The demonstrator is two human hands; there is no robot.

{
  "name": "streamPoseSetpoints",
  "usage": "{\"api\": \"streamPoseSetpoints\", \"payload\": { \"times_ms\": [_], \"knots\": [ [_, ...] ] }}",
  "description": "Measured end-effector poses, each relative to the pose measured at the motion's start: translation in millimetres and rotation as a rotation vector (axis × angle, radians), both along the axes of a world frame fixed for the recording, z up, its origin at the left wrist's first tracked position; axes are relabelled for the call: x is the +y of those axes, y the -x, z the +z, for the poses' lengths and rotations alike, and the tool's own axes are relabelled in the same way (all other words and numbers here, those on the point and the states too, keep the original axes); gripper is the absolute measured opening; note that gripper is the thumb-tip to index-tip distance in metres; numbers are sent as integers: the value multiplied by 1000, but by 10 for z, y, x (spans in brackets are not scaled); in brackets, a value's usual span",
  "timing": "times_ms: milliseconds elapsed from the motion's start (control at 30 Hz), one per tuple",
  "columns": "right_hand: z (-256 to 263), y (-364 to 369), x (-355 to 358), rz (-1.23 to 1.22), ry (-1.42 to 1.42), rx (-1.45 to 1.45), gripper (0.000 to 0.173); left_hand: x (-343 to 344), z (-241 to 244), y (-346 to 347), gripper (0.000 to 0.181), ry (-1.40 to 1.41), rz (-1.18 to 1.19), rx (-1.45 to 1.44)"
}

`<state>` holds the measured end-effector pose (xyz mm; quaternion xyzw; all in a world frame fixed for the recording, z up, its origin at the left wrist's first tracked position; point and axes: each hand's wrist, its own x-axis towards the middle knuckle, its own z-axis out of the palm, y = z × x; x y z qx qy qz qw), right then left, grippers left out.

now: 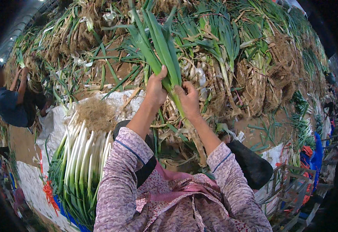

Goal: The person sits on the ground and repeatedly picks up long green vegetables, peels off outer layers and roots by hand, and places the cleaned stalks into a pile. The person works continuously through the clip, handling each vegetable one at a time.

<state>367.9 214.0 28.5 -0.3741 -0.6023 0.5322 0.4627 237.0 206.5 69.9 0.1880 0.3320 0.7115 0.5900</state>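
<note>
Both my hands are on one long green onion (177, 100), held slantwise before me, its green leaves pointing up and its brownish, dry-skinned root end down towards my lap. My left hand (156, 87) is closed around the base of the leaves, thumb up. Just below and to the right, my right hand (188, 100) pinches the stalk where the leaves part, fingers bent. On the left lies a pile of cleaned green onions (83, 156) with white stalks, green tops towards the bottom of the view, and trimmed-looking brown roots (96, 114) at the top.
Heaps of uncleaned green onions (256, 78) with soil-brown roots stretch across the far side. A co-worker (10, 101) crouches at the far left. White sheeting (52, 124) lies under the cleaned pile, with red ties (50, 194) beside it. A metal frame (294, 182) stands at the lower right.
</note>
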Motion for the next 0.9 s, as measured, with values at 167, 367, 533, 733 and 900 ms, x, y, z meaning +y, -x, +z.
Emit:
{"api": "streamPoseSetpoints", "payload": {
  "times_ms": [167, 367, 533, 733, 900],
  "knots": [
    [-20, 48, -61, 18, 116, 176, 23, 4, -23, 62, 33, 52, -6, 14],
    [-55, -21, -140, -188, 342, 262, 30, -21, 88, -21, 26, 38, 13, 60],
    [-521, -558, -86, -367, 686, 414, 28, 5, 101, 315, 41, -135, -47, 22],
    [-1288, -1446, -497, -487, 842, -229, 27, -4, 168, 376, 40, -167, 12, 32],
    [-1774, -1772, -386, -69, 423, -987, 27, 129, -271, 484, 23, -72, 112, 195]
  ]
}}
